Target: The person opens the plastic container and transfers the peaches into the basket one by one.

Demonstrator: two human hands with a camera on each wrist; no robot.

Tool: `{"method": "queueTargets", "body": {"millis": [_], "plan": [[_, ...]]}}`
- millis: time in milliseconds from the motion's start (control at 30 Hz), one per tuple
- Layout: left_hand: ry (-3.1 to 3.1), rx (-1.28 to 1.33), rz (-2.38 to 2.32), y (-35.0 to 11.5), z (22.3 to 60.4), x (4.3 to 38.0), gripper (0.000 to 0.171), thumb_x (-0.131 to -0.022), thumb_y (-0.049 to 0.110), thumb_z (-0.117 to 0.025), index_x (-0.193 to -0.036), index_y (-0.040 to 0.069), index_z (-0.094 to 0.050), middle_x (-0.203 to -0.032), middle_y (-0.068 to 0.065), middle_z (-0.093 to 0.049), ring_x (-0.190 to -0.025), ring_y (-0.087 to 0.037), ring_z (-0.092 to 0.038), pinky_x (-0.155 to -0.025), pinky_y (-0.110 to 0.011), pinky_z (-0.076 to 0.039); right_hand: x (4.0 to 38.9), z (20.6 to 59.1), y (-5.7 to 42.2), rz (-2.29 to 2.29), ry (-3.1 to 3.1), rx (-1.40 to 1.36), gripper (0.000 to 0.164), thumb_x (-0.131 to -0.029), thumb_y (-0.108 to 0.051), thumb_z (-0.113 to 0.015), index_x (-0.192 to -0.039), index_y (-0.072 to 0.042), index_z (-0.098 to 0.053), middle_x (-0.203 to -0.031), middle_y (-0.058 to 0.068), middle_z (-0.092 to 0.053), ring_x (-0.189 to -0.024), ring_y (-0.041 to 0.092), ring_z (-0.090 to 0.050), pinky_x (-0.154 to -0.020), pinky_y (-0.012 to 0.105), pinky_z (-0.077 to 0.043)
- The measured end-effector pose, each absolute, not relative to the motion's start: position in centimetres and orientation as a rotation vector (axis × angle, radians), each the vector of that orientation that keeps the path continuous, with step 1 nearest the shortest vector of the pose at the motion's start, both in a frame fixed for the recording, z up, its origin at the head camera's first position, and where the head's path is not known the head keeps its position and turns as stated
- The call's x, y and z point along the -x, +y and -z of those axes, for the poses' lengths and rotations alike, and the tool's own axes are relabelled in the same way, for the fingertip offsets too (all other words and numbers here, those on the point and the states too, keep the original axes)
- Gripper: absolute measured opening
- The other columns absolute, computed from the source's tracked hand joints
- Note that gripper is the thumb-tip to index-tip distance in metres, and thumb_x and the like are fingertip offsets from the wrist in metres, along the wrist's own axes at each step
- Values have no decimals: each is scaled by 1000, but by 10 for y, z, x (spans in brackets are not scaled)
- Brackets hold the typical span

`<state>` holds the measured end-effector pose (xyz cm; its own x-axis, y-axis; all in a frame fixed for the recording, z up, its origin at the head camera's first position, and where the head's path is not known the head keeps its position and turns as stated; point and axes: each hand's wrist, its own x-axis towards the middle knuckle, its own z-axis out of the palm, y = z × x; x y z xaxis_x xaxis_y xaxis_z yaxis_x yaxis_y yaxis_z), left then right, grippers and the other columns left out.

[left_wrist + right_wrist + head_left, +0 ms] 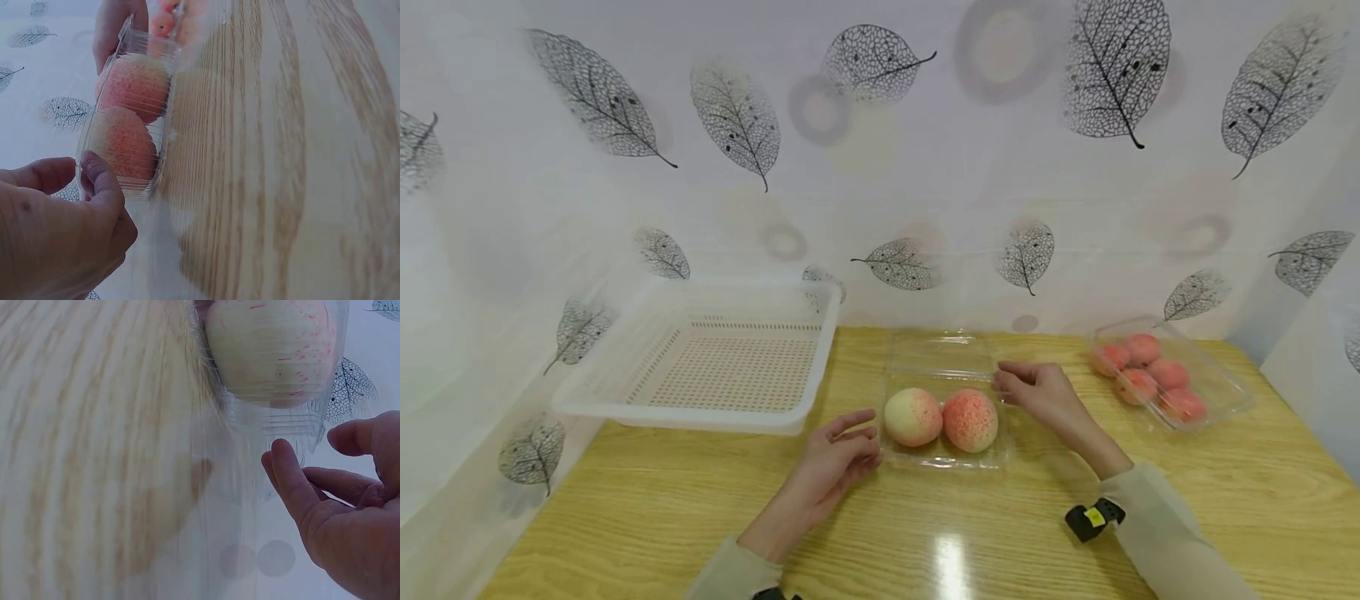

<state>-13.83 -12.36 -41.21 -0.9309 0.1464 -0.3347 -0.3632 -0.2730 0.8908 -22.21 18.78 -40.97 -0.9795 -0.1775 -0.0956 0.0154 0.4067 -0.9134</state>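
Observation:
Two large peaches, a pale yellow-and-pink one point(913, 417) and a redder speckled one point(971, 421), sit side by side in a clear plastic clamshell box point(942, 461). Its transparent lid point(942, 354) is folded back toward the wall. At the box's left edge is my left hand point(831, 467), fingers loosely bent; in the left wrist view its thumb and index fingertips are right at the rim. On the other side, my right hand point(1041, 396) has its fingertips beside the right edge. The right wrist view shows its thumb point(353, 437) apart from its extended fingers.
A white perforated plastic basket point(700, 414) stands at the back left. Toward the back right, another clear box point(1217, 375) holds several smaller pink-red fruits point(1168, 375). Behind the wooden table point(947, 533) hangs a leaf-patterned white sheet point(880, 192).

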Motion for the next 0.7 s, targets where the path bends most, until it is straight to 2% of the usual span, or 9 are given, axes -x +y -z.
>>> {"method": "queueTargets", "body": {"millis": [333, 433, 567, 633, 700], "plan": [[1754, 253, -2223, -121, 411, 140, 47, -97, -3, -60, -142, -6, -49, -107, -6, -59, -86, -10, -64, -83, -24, -58, 220, 408, 190, 1544, 2536, 190, 59, -107, -30, -54, -150, 9, -43, -145, 28, -56, -122, 38, -67, -96, 34, -58], [1930, 217, -2081, -122, 409, 138, 46, -98, 3, -61, -141, -8, -49, -108, -12, -63, -88, -13, -66, -83, -29, -60, 216, 407, 192, 1466, 2624, 255, 57, -106, -28, -55, -150, 7, -44, -145, 28, -56, -123, 40, -66, -96, 36, -59], [2203, 67, -1757, -132, 402, 131, 53, -99, 18, -65, -142, -10, -48, -115, -20, -65, -92, -18, -68, -82, -35, -62, 209, 403, 192, 1300, 2807, 366, 52, -104, -25, -59, -147, 3, -51, -144, 27, -57, -127, 44, -62, -97, 47, -58], [2310, -42, -1595, -140, 397, 126, 53, -100, 24, -65, -141, -7, -51, -118, -18, -64, -94, -19, -68, -79, -35, -61, 205, 399, 192, 1237, 2874, 414, 49, -104, -25, -60, -145, 1, -54, -145, 26, -57, -129, 46, -60, -97, 51, -57], [2412, -159, -1443, -148, 390, 119, 50, -100, 29, -65, -139, -3, -55, -119, -14, -64, -98, -19, -67, -78, -35, -59, 202, 396, 191, 1216, 2908, 476, 46, -103, -23, -62, -143, 0, -57, -145, 26, -57, -130, 46, -58, -97, 50, -57]]}}
